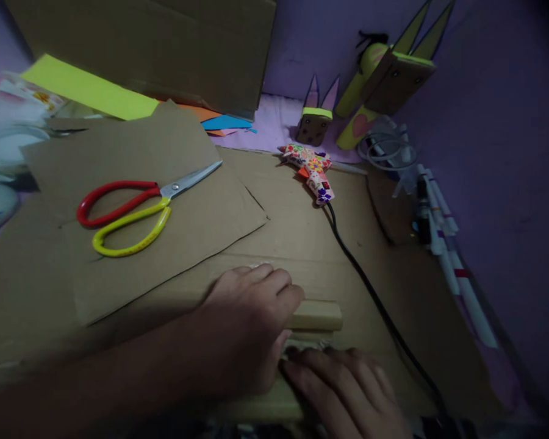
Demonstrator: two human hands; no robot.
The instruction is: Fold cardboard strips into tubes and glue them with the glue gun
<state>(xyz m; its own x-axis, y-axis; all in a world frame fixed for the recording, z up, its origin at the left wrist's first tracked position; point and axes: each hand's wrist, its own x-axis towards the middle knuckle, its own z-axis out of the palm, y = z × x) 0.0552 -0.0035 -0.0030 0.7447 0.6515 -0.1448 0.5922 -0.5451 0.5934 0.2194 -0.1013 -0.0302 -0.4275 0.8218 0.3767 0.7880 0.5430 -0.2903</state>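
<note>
Near the front edge lies a folded cardboard piece (318, 316) with a raised, creased strip. My left hand (256, 311) is closed over it, knuckles up and fingers curled round the strip. Close by on the right, my right hand (348, 390) grips the near part of the same piece, fingers side by side and bent down onto it. Both hands cover much of the cardboard, and their fingertips are partly hidden. Beyond them a flower-patterned glue gun (312, 167) rests on its side. Scissors (165, 198) with one red and one yellow handle lie to the left.
Under the scissors is a flat cardboard sheet (201, 225). The glue gun's black cord (370, 286) runs toward the front right. Markers (448, 256) line the right wall. Cardboard figures with pointed ears (315, 125) stand at the back, beside an upright cardboard panel (165, 49) and coloured paper (91, 88).
</note>
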